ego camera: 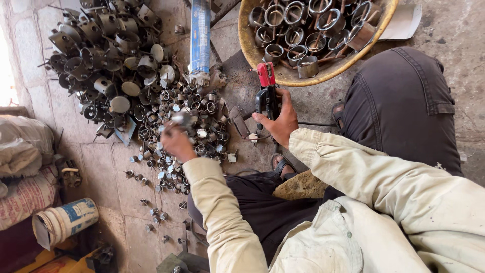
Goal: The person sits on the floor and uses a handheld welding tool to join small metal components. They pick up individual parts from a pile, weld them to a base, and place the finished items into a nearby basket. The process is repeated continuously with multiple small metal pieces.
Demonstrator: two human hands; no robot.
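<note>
Holding pliers [266, 93] in your right hand [280, 121], left hand [177, 141] pinching one small ring [183, 120]; basket [251, 48] part-filled, floor pile [116, 65] remains.

White bucket [63, 221], blue label; sacks [25, 194], perhaps printed, lower left.

Small rings [189, 129]: bare metal, dull grey, some glinting
Tool [266, 91]: dark metal body, glossy red plastic head
Basket [283, 75]: matt yellow, scuffed rim
Floor [118, 177]: rough stone slabs, dusty
Sleeves [364, 177]: pale cloth, matt, stained
Bucket [63, 221]: white plastic, grimy
</note>
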